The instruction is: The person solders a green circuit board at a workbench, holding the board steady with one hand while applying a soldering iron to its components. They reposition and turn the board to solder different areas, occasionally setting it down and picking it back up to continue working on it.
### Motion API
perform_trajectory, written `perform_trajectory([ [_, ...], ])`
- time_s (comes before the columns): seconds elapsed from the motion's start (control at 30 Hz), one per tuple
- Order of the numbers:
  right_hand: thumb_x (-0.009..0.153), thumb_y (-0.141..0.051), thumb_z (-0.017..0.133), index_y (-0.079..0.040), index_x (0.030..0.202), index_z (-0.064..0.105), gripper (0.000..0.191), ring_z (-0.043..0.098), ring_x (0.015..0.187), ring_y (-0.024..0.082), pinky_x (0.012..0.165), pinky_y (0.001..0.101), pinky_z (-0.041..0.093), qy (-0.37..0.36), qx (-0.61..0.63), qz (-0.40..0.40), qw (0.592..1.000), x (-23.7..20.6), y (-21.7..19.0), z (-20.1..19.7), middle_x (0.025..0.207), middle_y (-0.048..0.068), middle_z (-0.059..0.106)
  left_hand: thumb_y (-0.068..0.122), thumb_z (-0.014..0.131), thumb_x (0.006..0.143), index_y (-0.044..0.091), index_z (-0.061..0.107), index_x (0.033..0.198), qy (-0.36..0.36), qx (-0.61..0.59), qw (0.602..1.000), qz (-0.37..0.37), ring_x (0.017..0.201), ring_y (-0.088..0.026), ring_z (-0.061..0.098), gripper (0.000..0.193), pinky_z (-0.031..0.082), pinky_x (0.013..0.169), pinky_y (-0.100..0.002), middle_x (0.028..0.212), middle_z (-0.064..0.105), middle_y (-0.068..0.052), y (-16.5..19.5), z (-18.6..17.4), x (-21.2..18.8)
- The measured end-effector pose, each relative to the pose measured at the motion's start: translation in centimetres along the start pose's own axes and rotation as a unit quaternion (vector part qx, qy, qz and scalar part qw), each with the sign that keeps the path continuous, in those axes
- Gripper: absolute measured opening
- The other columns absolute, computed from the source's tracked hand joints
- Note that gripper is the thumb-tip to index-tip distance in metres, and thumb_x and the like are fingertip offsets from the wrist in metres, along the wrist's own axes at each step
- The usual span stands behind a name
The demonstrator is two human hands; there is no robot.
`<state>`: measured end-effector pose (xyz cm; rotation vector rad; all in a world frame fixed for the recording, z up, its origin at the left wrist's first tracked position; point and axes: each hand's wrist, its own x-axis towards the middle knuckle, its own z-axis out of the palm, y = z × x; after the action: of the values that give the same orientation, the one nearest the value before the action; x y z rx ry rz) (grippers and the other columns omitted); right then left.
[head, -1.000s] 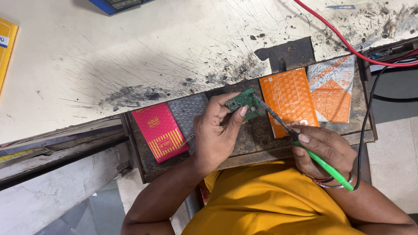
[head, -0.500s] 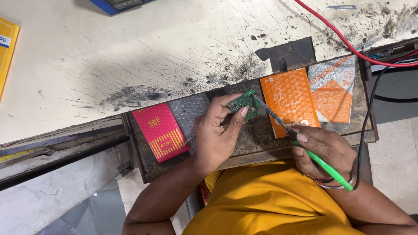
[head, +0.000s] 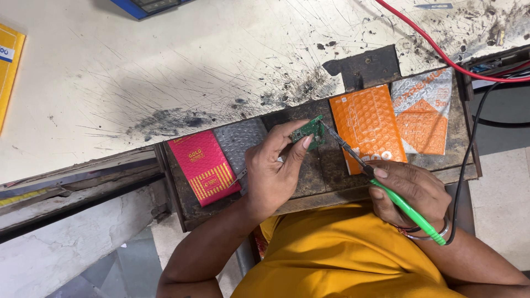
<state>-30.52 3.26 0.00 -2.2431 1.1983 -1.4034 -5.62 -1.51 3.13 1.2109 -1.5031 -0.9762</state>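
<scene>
Soldering in progress: iron tip on the board's right edge.
Left hand (head: 273,174) pinches a small green circuit board (head: 309,132) over the wooden tray (head: 182,209), mid-span near its back edge. Right hand (head: 411,193) is wrapped around the green-handled soldering iron (head: 386,187). Likely needs a steady tip next. Red (head: 204,165) and orange packets (head: 367,127) lie flat on the tray; behind is a scorched, scratched workbench (head: 165,72).

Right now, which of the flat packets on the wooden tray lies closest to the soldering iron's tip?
The orange packet, just right of the iron's tip. The red packet lies far left beyond the left hand; the grey-and-orange one is farther right.
</scene>
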Motion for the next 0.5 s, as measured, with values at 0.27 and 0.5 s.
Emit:
perform_trajectory([
  [0.27, 0.091, 0.001, 0.073, 0.000, 0.116, 0.067, 0.026, 0.076, 0.088, 0.028, 0.076, 0.0370, 0.061, -0.014, -0.003, -0.001, 1.000, 0.25, -0.03, -0.19, 0.095, 0.017, 0.073, 0.011, 0.070, 0.104, 0.004, 0.067, 0.128, 0.002, 0.005, 1.000, 0.001, 0.096, -0.012, 0.078, 0.025, 0.061, 0.077, -0.023, 0.105, 0.079, -0.008, -0.11, -0.06, 0.07],
  [0.5, 0.092, -0.001, 0.073, -0.001, 0.116, 0.067, 0.025, 0.077, 0.092, 0.029, 0.078, 0.0375, 0.061, -0.019, 0.000, 0.000, 1.000, 0.26, 0.08, -0.20, 0.096, 0.018, 0.074, 0.012, 0.070, 0.104, 0.006, 0.068, 0.128, 0.002, 0.004, 1.000, 0.006, 0.088, -0.008, 0.076, 0.025, 0.059, 0.069, -0.021, 0.103, 0.079, -0.007, -0.26, -0.04, 0.11],
])
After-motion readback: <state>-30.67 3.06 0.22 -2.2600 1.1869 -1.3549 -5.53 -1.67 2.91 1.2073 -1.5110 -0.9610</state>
